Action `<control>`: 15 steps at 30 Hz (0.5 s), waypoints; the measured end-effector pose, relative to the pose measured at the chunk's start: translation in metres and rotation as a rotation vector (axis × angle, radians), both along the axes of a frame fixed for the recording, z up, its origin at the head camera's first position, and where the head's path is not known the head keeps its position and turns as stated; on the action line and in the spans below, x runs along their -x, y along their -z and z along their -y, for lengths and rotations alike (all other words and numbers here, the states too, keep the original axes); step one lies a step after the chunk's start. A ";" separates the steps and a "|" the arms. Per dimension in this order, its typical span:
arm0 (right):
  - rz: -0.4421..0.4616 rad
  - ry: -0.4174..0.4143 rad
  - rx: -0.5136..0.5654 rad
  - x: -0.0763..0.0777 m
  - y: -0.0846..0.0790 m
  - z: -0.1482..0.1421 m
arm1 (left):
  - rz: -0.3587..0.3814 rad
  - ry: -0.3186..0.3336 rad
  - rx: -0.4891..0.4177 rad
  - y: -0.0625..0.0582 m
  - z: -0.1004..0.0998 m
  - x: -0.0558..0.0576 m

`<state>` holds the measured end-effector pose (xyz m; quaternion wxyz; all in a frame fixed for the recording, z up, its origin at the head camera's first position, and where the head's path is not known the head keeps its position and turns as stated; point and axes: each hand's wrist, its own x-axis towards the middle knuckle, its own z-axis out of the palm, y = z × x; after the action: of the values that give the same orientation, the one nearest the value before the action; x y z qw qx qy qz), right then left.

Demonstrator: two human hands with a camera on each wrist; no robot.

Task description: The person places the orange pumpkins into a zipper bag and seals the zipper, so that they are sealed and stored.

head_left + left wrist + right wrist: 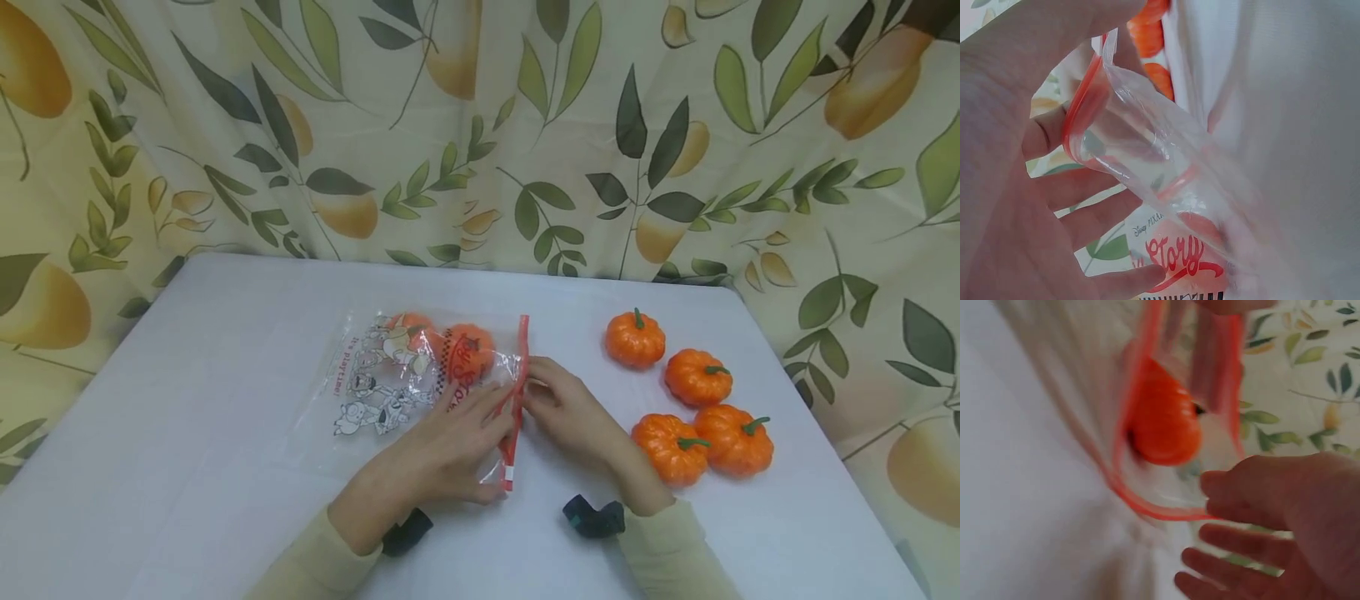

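Note:
A clear zip bag (405, 417) with red edging and cartoon print lies on the table, two small orange pumpkins (471, 350) showing through its plastic. My left hand (442, 450) rests over the bag's right end and holds the red-edged mouth (1071, 134), its other fingers spread along the plastic. From the right, my right hand (570, 412) pinches the rim with thumb and forefinger, its remaining fingers loosely extended. Between the hands the mouth gapes, and one pumpkin (1166, 419) shows inside it in the right wrist view.
Several more orange pumpkins (697, 377) with green stems sit on the white table (187, 417), right of my right hand. A curtain (465, 167) printed with leaves and fruit hangs behind the table. Dark wrist devices (592, 517) sit beneath both sleeves.

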<state>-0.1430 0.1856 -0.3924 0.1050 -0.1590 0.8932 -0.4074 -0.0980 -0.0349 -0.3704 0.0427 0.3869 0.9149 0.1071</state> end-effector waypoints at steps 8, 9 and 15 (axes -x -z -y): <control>-0.029 0.085 -0.288 -0.009 -0.040 -0.035 | 0.026 0.001 0.002 0.000 -0.001 -0.001; -0.018 0.096 -0.319 -0.010 -0.044 -0.038 | 0.035 0.001 -0.004 0.000 -0.001 -0.001; 0.037 0.137 -0.453 -0.018 -0.057 -0.053 | 0.098 0.003 -0.034 0.001 -0.003 -0.001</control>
<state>-0.1248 0.2385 -0.3351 0.1263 -0.0630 0.9684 -0.2057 -0.0968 -0.0321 -0.3712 0.0810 0.3831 0.9092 0.1413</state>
